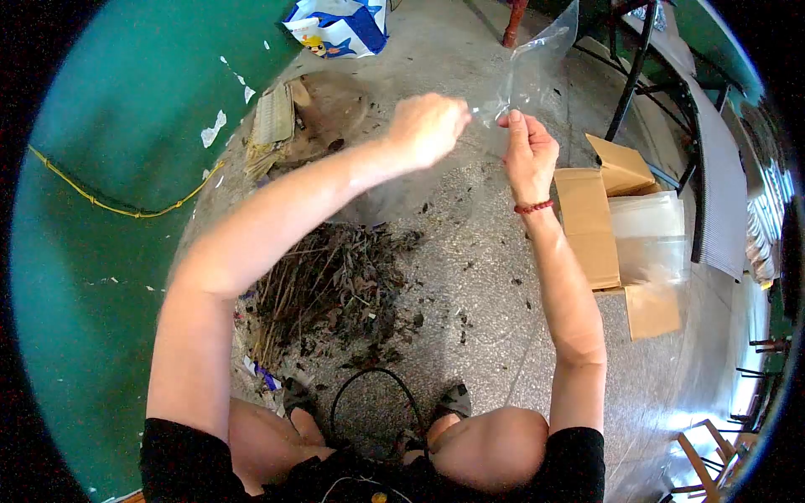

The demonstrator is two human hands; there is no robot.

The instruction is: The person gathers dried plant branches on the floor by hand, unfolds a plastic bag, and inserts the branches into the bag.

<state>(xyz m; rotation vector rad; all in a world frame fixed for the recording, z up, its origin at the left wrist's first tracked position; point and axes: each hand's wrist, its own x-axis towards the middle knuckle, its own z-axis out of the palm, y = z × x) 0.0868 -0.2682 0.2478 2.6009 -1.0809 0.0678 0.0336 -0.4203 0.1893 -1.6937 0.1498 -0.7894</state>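
A clear plastic bag (541, 71) hangs from the fingertips of my right hand (530, 155), which wears a red bead bracelet and pinches the bag's lower left end. To the left of it, my left hand (428, 130) is closed and blurred by motion, with a thin, see-through part of plastic close to its fingers; what it grips is too small to make out. Below my left forearm, a pile of dry dark stalks and leaves (323, 289) lies on the speckled floor.
An open cardboard box (587, 226) with clear plastic sheets or bags (650, 235) stands at the right. A blue and white bag (340, 29) lies at the top. Folded cardboard (272, 126) rests by the green wall (109, 251). Black metal legs (633, 80) stand at the upper right.
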